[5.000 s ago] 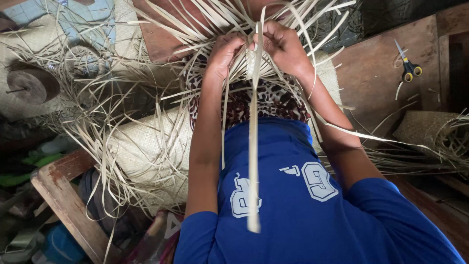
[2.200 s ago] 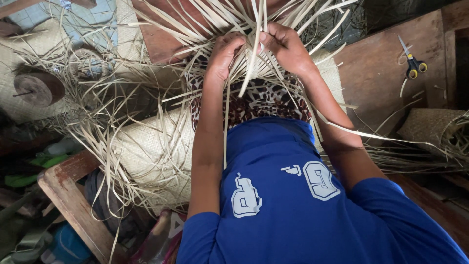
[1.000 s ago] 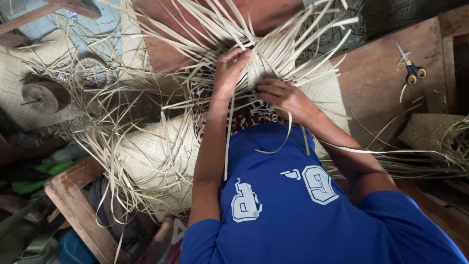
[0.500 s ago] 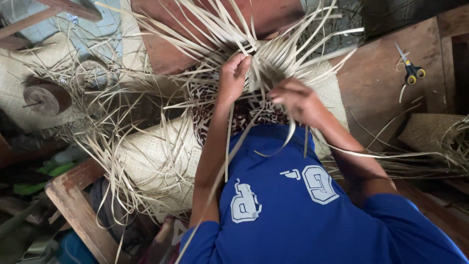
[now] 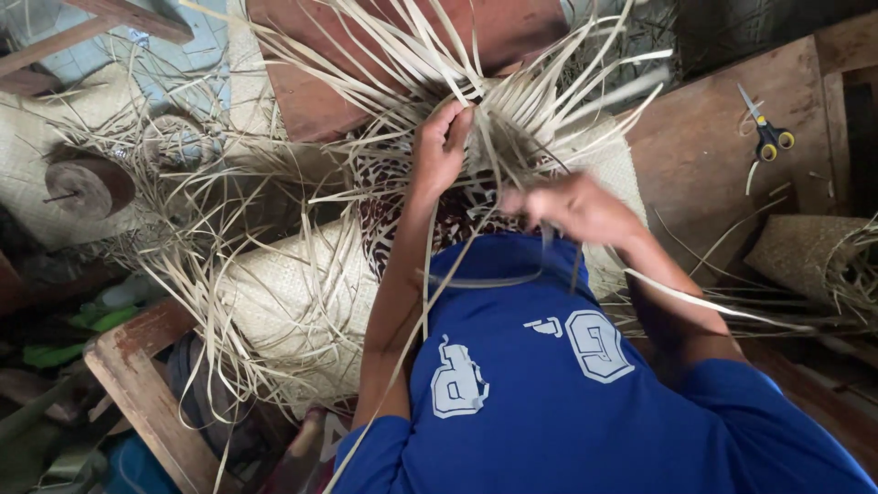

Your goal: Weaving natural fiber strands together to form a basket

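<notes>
My left hand [image 5: 441, 144] pinches a bundle of pale straw strips [image 5: 512, 87] at the top edge of a half-woven mat [image 5: 302, 293] that lies over my lap. My right hand [image 5: 576, 206], blurred by motion, is drawn back toward my chest and pulls a single long strip [image 5: 430, 302] that runs down past my blue shirt. Loose strips fan out above and to both sides of the woven part.
Scissors with yellow handles [image 5: 766, 133] lie on a wooden board [image 5: 713, 174] at the right. A small woven piece [image 5: 805, 256] sits at the right edge. A round wooden block [image 5: 87, 183] rests at the left, wooden slats [image 5: 137, 393] at the lower left.
My right hand has left the bundle and moved down toward my chest, drawing one strip out. My left hand stayed at the mat's edge.
</notes>
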